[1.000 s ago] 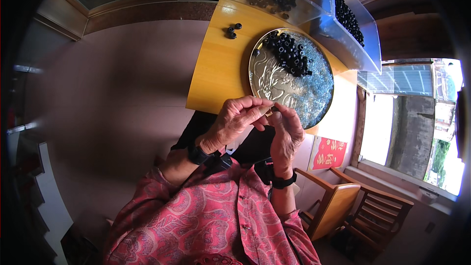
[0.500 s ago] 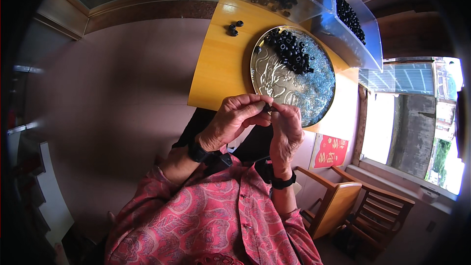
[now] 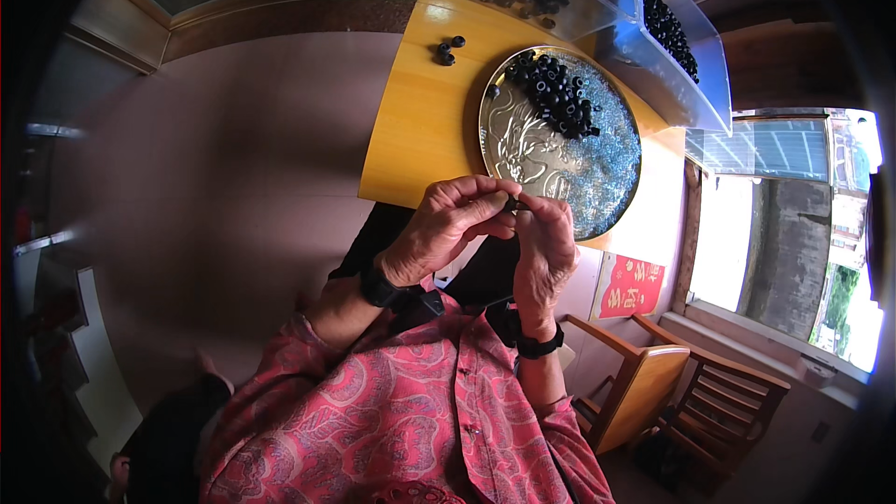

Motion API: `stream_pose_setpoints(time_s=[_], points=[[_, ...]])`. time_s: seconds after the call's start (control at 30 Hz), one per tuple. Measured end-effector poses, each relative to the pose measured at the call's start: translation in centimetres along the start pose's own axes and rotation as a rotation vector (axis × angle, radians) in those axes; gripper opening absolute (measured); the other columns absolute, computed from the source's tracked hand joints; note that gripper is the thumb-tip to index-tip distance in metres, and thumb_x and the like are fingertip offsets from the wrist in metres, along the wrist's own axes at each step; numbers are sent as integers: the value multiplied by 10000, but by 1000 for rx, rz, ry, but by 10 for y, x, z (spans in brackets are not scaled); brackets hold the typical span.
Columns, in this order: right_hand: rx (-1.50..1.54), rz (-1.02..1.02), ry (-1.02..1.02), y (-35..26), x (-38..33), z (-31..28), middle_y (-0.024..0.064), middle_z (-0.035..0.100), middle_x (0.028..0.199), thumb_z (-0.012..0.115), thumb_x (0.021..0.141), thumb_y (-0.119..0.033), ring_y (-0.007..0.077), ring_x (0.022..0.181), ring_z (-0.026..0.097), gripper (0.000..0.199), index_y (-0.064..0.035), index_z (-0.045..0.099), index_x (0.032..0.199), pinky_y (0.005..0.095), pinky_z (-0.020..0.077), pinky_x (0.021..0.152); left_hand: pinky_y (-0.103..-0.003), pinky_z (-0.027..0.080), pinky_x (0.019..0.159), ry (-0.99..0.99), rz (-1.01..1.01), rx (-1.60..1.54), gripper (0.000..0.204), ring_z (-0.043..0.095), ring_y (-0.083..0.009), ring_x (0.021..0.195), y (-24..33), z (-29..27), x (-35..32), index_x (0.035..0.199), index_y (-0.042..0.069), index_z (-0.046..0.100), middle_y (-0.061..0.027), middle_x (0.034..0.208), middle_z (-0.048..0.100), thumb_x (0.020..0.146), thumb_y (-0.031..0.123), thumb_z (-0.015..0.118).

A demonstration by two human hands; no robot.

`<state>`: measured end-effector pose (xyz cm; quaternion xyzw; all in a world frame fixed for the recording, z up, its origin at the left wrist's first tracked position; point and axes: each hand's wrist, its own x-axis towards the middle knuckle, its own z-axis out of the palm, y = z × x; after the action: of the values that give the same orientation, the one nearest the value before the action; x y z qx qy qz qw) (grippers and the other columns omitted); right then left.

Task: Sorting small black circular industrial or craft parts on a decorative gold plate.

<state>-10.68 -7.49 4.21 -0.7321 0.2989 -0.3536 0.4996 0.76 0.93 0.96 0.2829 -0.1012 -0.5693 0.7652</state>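
My left hand and my right hand meet at the fingertips just off the near edge of a round gold tray. Both are closed in a pinch on a small black part, mostly covered by the fingers. On the tray, a heap of small black ring-shaped parts lies toward the far side. Tiny clear bluish pieces cover its right side, and an embossed pattern shows on its left.
The tray rests on a yellow wooden table with several loose black parts. Behind stand a clear bin and a bluish bin, both holding black parts. Wooden chairs are at right. A person in dark clothing is at lower left.
A person in dark clothing has come into view at the lower left. My hands stay nearly still, pinched together on the small black part.
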Motion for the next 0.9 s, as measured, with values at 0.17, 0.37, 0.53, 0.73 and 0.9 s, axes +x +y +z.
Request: stream_pose_setpoints(time_s=[0.17, 0.37, 0.53, 0.73, 0.9], points=[[-23, 10, 1, 2, 0, -1, 63, 579, 931, 598, 858, 96, 147, 857, 566, 193, -3, 654, 1013, 248, 450, 771, -285, 563, 824, -3, -6, -2, 257, 668, -151, 916, 2, 3, 0, 1208, -1, 605, -88, 1042, 672, 981, 93, 531], [-234, -142, -15, 3, 1, 0, 108, 594, 914, 600, 828, 97, 208, 813, 596, 218, -11, 629, 1016, 294, 479, 708, -242, 573, 790, 9, 19, -7, 223, 668, -127, 881, 1, 4, 0, 1157, -13, 627, -82, 1022, 672, 973, 85, 548], [-360, -238, -36, -2, 1, -1, 138, 598, 912, 580, 835, 93, 262, 800, 608, 225, -15, 599, 1031, 338, 494, 689, -286, 576, 785, 39, 13, 11, 227, 672, -149, 831, 0, 3, 0, 1159, 1, 637, -90, 1002, 676, 946, 62, 583], [-452, -282, -37, -7, -1, 1, 152, 589, 904, 574, 838, 82, 301, 810, 599, 215, -15, 586, 1029, 373, 499, 686, -283, 584, 761, 59, 30, 72, 209, 680, -155, 792, -2, -1, -2, 1127, -12, 649, -98, 944, 688, 933, 46, 596], [-563, -345, -57, -12, -2, 2, 164, 568, 906, 570, 828, 81, 330, 809, 584, 244, -16, 571, 1052, 405, 495, 673, -279, 589, 756, 102, 92, 250, 178, 689, -154, 782, 1, 5, -4, 1081, -22, 669, -104, 917, 699, 925, 27, 599]])
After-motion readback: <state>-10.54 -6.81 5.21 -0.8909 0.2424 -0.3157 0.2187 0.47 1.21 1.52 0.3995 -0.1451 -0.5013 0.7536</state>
